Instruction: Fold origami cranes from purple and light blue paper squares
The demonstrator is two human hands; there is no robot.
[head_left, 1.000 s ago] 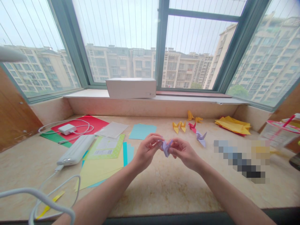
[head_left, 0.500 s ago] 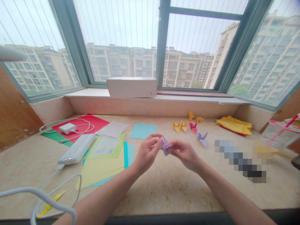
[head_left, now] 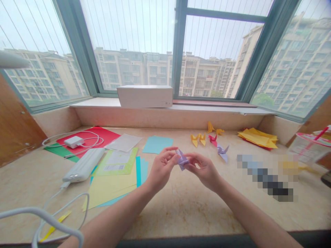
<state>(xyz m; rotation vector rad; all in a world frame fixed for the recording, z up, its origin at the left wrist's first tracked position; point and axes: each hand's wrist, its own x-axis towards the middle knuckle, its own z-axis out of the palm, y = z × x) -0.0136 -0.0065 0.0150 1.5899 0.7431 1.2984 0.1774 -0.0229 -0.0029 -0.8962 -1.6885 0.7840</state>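
- Looping nearest, well left of the purple folded paper (head_left: 182, 162): white cable (head_left: 28, 210), partly hiding a yellow strip (head_left: 64, 217).
- Pinching the purple folded paper over the counter (head_left: 186, 208), between both hands — left hand (head_left: 163, 166) narrowed, thumb and fingertips on its left side; right hand (head_left: 203, 168) narrowed too, on its right side.
- Lying left of the purple folded paper: pale yellow sheets (head_left: 111, 187), lime-green packet (head_left: 116, 158), then white power bank (head_left: 84, 166) farther left.
- Set right of it: object masked by pixel blocks (head_left: 263, 175), impossible to identify.
- Just beyond it, slightly left: light blue sheets (head_left: 158, 144).
- Beyond it, to the right: second purple piece (head_left: 222, 152), red piece (head_left: 213, 140) close by, four yellow folded pieces (head_left: 194, 140).
- Well right of it: fanned yellow sheets (head_left: 258, 137); clear cup (head_left: 305, 151) with a red straw.
- Far left beyond it: red sheet (head_left: 103, 133) under a white adapter (head_left: 74, 141).
- Farthest beyond it, slightly left — white box (head_left: 144, 97) on the sill (head_left: 222, 109).
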